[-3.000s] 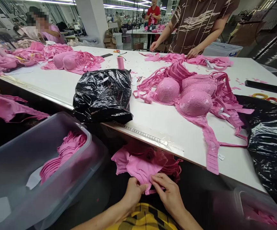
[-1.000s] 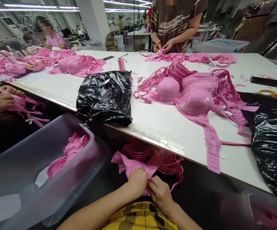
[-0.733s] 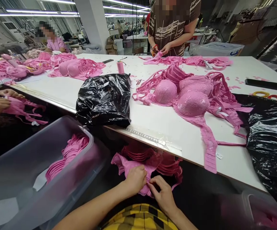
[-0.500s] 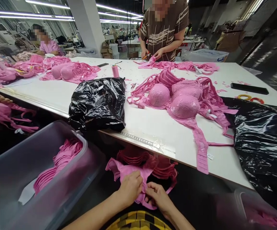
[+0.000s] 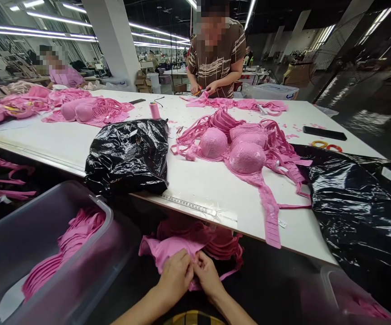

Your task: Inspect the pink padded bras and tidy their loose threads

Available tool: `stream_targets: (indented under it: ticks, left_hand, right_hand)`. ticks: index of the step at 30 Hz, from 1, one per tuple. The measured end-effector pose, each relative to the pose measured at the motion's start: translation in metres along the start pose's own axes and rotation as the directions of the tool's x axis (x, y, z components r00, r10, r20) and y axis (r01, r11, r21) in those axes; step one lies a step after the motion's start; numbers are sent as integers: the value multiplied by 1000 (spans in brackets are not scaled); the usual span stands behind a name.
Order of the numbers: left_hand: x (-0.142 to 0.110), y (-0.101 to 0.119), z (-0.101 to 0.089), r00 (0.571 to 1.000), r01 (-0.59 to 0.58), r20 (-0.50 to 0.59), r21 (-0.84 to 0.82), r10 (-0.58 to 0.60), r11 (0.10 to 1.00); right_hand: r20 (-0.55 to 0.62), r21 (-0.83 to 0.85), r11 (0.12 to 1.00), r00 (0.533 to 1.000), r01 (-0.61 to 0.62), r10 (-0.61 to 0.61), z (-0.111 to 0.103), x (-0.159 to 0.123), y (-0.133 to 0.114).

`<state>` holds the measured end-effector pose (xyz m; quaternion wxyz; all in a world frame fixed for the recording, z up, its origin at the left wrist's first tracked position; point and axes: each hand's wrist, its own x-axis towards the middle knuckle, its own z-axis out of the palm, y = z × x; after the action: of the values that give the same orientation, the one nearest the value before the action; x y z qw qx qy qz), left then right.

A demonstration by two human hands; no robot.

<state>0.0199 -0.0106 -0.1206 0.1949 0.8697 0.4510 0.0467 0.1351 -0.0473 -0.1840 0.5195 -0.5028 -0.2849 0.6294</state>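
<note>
Below the table's front edge, my left hand (image 5: 177, 275) is closed on a pink bra (image 5: 168, 249) spread over my lap. My right hand (image 5: 207, 275) meets it at the fingertips, pinching the same bra near its middle. Both hands cover the spot being gripped. Just behind them lies a stack of darker pink bras (image 5: 224, 243), partly in the table's shadow. On the table above sits a pile of pink lace bras (image 5: 246, 155), one with its band hanging toward the edge.
A grey plastic bin (image 5: 109, 214) with stacked pink bras stands at my left. Black plastic bags (image 5: 131, 153) lie on the white table (image 5: 195, 180), which has a measuring tape (image 5: 188, 204) along its edge. Across it a person (image 5: 215, 58) handles pink pieces; another's hand shows far left.
My right hand has moved up and in, so its fingertips now meet my left hand on the bra. The view has shifted slightly right and up.
</note>
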Motion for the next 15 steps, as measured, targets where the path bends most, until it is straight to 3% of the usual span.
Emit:
stream_targets:
  ticks: [7,15]
  left_hand:
    - [3,-2,-21,994,114,20,-167,-112,979]
    - [-4,0,-12,997,66,43,-160,-59,985]
  right_hand:
    - [272,291,930,952,-222,142,-12,-7,-6]
    - [94,168,975,987,-144,130,1,-7,-5]
